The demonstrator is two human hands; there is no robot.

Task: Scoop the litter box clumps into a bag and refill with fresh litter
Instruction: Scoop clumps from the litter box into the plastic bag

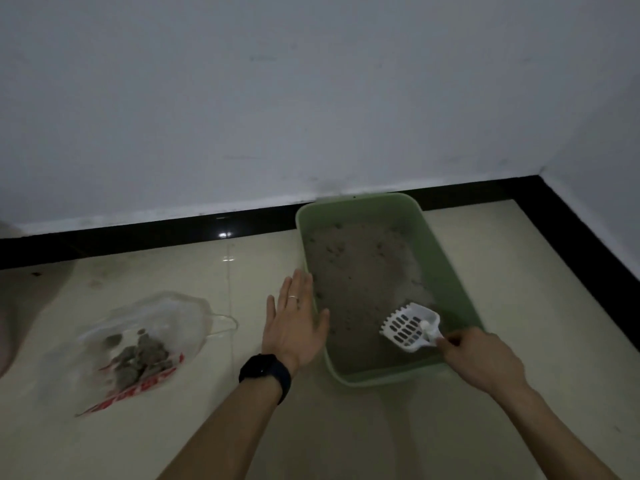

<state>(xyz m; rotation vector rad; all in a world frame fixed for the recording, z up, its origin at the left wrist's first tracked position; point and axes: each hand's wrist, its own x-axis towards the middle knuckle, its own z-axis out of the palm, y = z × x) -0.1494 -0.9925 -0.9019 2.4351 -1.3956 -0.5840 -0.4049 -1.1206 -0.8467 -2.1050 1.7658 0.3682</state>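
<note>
Now the right hand (481, 358) grips the light, stiff white slotted plastic scoop (410, 327) by its handle, at five o'clock in the green plastic litter box (446, 271). The left hand (294, 327) lies flat-fingered, seemingly bracing the box's nine-o'clock rim.

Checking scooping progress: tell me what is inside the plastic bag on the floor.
The plastic bag holds a pile of grey litter clumps. Anything beneath the pile or behind the bag's red print cannot be seen.

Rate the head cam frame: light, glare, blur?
Head view: dim, grey light overall; small glare spot on the black baseboard, streaking onto the floor tile; litter box right wall motion-smeared; bag soft; scoop in the right hand fairly sharp; wide-angle bends the baseboard.
</note>
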